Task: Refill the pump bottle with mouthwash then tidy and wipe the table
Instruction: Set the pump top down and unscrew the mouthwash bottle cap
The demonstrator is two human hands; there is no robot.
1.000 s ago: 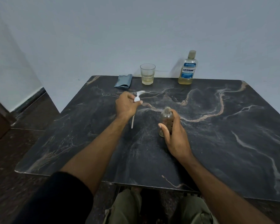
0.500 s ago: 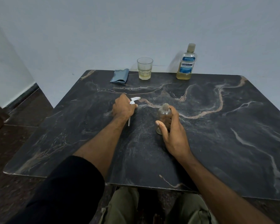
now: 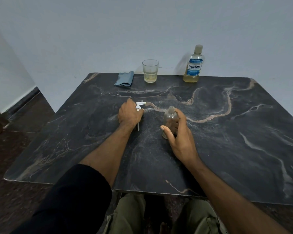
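Observation:
A small clear pump bottle (image 3: pixel 169 118), uncapped and upright, stands mid-table with my right hand (image 3: pixel 179 137) wrapped around its near side. My left hand (image 3: pixel 129 114) rests low on the table, closed on the white pump head (image 3: pixel 139 105); its dip tube sticks out below my palm toward me. The mouthwash bottle (image 3: pixel 193 67), capped and holding a little yellow liquid, stands at the far edge to the right. A blue folded cloth (image 3: pixel 124 79) lies at the far edge to the left.
A glass tumbler (image 3: pixel 150 70) with some yellowish liquid stands at the far edge between cloth and mouthwash. The dark marble table (image 3: pixel 227 132) backs onto a pale wall. My knees show below the near edge.
My left hand has lowered the pump head from above the table down onto the surface. The right hand stays on the bottle.

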